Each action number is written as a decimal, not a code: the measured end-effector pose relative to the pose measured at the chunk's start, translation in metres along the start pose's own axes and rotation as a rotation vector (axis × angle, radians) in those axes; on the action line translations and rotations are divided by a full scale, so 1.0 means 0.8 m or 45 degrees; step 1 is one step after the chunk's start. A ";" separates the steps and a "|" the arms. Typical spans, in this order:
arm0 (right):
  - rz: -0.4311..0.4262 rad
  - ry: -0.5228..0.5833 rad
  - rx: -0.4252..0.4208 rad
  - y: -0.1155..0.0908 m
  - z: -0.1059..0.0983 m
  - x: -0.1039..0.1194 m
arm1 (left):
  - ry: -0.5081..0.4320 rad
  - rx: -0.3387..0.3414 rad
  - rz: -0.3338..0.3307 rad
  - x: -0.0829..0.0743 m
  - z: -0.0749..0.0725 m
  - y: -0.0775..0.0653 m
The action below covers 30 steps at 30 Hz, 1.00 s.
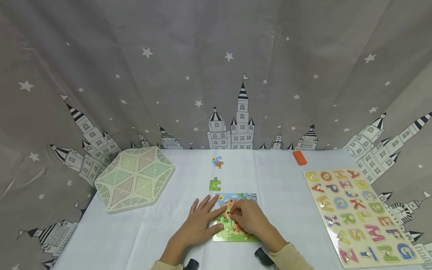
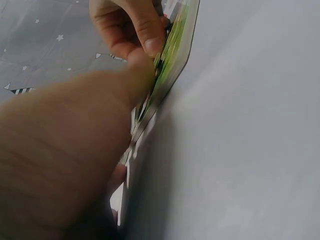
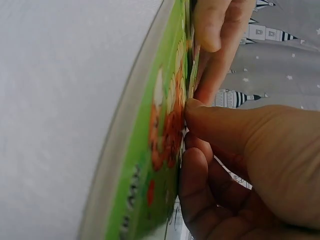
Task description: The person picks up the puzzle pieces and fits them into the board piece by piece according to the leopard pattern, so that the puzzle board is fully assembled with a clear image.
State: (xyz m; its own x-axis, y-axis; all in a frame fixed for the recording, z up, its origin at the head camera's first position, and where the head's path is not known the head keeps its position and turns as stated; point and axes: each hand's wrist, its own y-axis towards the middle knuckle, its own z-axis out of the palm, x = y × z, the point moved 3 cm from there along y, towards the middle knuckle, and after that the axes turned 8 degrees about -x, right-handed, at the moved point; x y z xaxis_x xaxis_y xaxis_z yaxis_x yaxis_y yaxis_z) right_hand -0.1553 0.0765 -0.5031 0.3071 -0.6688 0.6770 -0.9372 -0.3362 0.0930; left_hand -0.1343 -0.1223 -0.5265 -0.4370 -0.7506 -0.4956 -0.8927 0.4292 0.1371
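Observation:
A jigsaw puzzle board [image 1: 233, 239] with an orange spotted animal on green lies at the front middle of the white table. My left hand [image 1: 199, 225] is spread over its left side, fingers straight, the thumb and index finger touching the puzzle. Over the upper middle, my right hand [image 1: 251, 217] has its thumb and index finger pinched together at a puzzle piece [image 3: 195, 70], whose edge stands slightly raised from the board in the right wrist view. The fingers hide most of that piece. Beyond the board lie a green puzzle piece [image 1: 214, 184] and a blue-and-orange puzzle piece [image 1: 217, 162].
A hexagonal board with coloured patterns [image 1: 135, 178] lies at the left. At the right is a wooden alphabet board [image 1: 362, 217] with coloured letters. An orange block [image 1: 299, 158] sits near the back edge, before a grey curtain [image 1: 216, 75] printed with castles and stars.

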 end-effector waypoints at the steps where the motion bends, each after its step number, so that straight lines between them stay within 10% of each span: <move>1: 0.007 -0.002 0.003 0.001 0.000 -0.001 | -0.001 -0.015 -0.004 0.001 0.001 0.000; 16: 0.018 0.023 0.020 0.000 -0.002 -0.001 | -0.114 -0.276 -0.129 -0.009 0.008 0.008; 30: 0.014 -0.013 0.025 0.002 -0.002 -0.004 | -0.148 -0.271 -0.178 -0.010 0.007 0.012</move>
State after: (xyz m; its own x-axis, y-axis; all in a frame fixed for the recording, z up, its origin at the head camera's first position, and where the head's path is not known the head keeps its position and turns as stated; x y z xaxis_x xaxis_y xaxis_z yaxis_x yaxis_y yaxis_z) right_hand -0.1581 0.0794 -0.5042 0.2987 -0.6792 0.6705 -0.9370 -0.3420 0.0710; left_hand -0.1384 -0.1095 -0.5261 -0.3034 -0.7271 -0.6158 -0.9518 0.2012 0.2314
